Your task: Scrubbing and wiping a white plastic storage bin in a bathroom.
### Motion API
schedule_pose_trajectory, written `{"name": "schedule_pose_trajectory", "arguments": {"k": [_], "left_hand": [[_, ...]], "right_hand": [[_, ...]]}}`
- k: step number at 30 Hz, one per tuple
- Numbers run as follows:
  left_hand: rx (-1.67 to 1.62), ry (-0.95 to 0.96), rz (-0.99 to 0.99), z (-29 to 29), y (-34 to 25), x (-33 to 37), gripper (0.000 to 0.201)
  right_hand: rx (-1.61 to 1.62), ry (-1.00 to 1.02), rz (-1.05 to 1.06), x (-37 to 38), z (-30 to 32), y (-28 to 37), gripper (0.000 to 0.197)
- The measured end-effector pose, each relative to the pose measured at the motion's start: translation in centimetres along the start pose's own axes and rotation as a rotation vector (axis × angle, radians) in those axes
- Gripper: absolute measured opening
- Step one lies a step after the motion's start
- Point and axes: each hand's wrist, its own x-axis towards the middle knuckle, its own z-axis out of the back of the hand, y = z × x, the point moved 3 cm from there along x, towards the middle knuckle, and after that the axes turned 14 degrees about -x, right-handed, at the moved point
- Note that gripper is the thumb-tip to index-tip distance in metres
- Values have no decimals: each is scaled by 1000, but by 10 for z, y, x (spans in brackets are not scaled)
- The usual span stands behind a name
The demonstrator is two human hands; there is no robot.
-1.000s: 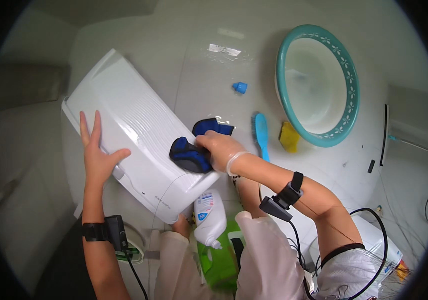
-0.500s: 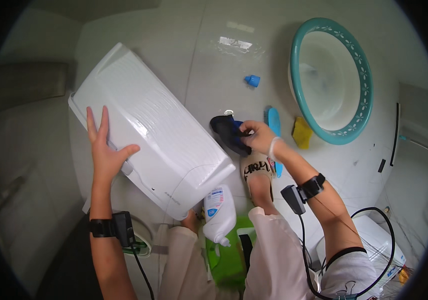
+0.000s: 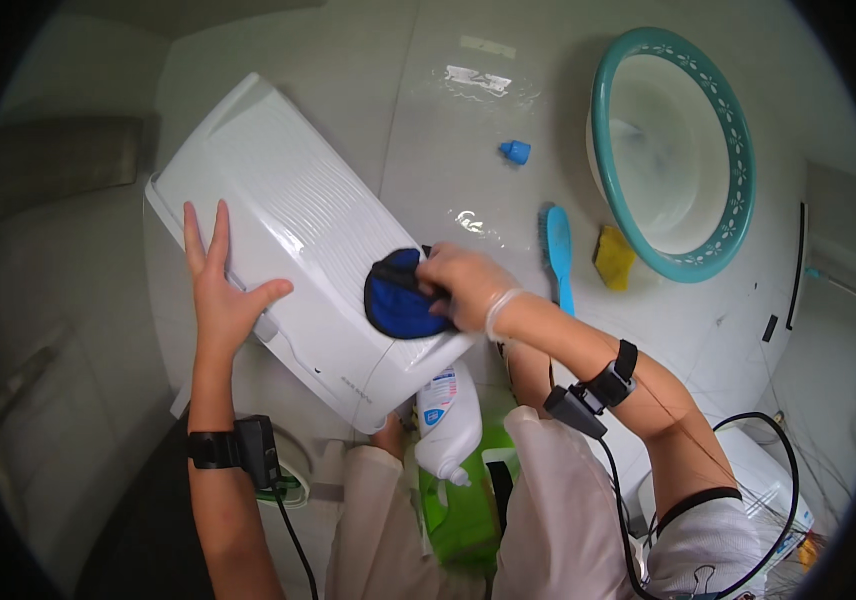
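A long white plastic bin-like box (image 3: 318, 230) with a ribbed face lies slantwise before me. My left hand (image 3: 223, 290) rests on its left edge, fingers spread and thumb stuck out. Pinched in my right hand (image 3: 470, 288) is a blue cleaning cloth (image 3: 398, 305) with black edging, shaped like a pad or mitt. It lies against the lower right part of the box's ribbed face. Right below the box, a white bottle (image 3: 450, 425) with a blue-and-white label leans neck down by my legs.
A teal-rimmed white basin (image 3: 603, 130) stands at far right. Beside it are a yellow sponge (image 3: 614, 258) and a blue brush (image 3: 560, 258). A small blue cap (image 3: 516, 152) lies on the wet tiled floor (image 3: 448, 170). Something green (image 3: 463, 530) is between my legs.
My right hand has moved left with the cloth, from over the floor by my foot onto the box. The cloth's blue face now shows. My left hand stays on the box.
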Motion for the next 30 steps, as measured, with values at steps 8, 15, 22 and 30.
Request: {"name": "schedule_pose_trajectory", "arguments": {"k": [8, 15, 22, 30], "left_hand": [[10, 6, -34, 0, 4, -2, 120], [16, 5, -57, -1, 0, 2, 121], [46, 8, -82, -4, -4, 4, 118], [-11, 37, 13, -8, -17, 7, 120]], "right_hand": [[-18, -263, -340, -26, 36, -92, 24], [816, -13, -421, -38, 34, -59, 28], [134, 143, -155, -19, 11, -33, 33], [-66, 245, -358, -16, 2, -20, 56]]}}
